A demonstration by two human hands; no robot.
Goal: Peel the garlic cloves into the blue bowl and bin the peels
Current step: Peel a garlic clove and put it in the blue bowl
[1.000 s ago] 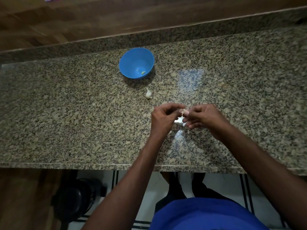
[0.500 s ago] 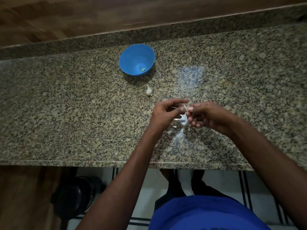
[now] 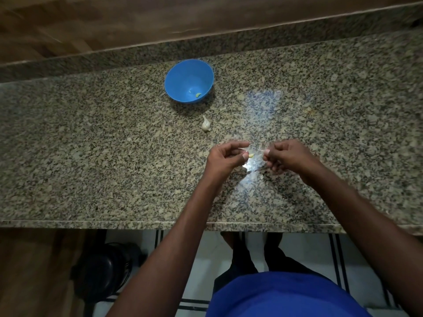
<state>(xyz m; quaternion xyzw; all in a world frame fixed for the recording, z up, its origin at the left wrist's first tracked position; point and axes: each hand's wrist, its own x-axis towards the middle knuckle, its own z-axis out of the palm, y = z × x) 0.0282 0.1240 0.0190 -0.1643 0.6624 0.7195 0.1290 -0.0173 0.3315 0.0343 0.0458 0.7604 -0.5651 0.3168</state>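
1. Hands that met over one clove half a second ago now stand apart: the left hand pinches the bared clove, the right hand pinches what looks like peel.
2. Best next: drop the clove into the blue bowl near the counter's back edge, where one clove lies.
3. An unpeeled garlic piece lies on that path; a dark bin waits below.

One blue bowl stands near the counter's far edge, with one peeled clove lying inside it. One unpeeled garlic clove lies on the counter just nearer than the bowl, and one more peeled clove is pinched in the left hand. Two hands are over the counter, the other being the right hand, and one dark bin sits on the floor below the near edge.
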